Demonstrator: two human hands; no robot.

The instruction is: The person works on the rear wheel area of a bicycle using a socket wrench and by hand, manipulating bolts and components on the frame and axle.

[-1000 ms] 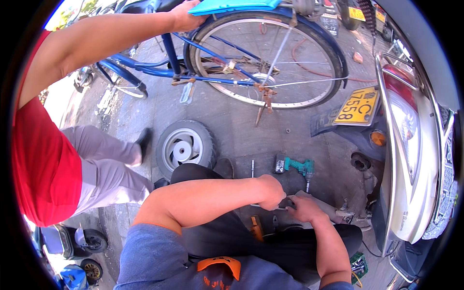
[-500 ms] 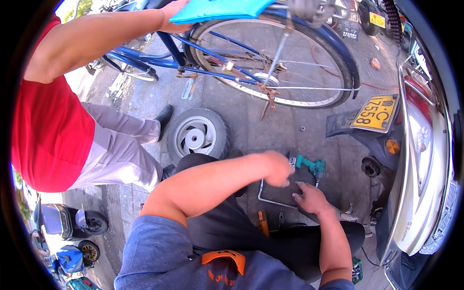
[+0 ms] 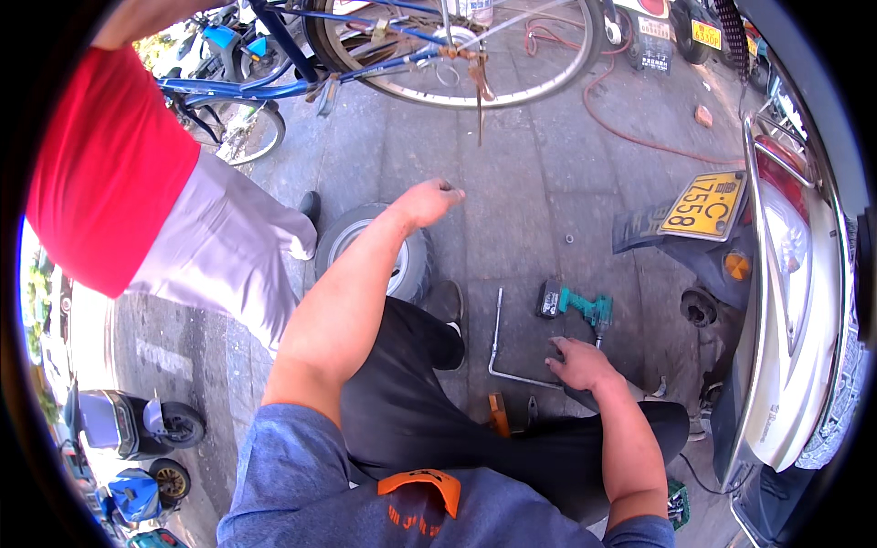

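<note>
My left hand [image 3: 426, 204] is held out above the ground beside a scooter wheel [image 3: 333, 245], its fingers curled together. Whatever they may hold is hidden. My right hand [image 3: 585, 364] is low by my right knee, fingers apart and nothing seen in it. Just beyond that hand lies a teal cordless impact wrench [image 3: 585, 306] with a black battery. Left of the tool, a bent metal wrench bar [image 3: 496, 340] rests on the paving. An orange-handled tool [image 3: 498, 414] and pliers [image 3: 533, 411] lie close to my legs.
A person in a red shirt [image 3: 110, 173] stands at left beside a blue bicycle [image 3: 274, 89]. On the right stands a silver scooter [image 3: 790, 365] with a yellow plate. A red hose [image 3: 630, 139] crosses the far ground, and a small nut-like ring [image 3: 569, 239] lies mid-floor.
My left hand has swung left and away from beside the impact wrench, toward the wheel. My right hand stays nearly in place. The bicycle has shifted farther off; the person's arm moved with it.
</note>
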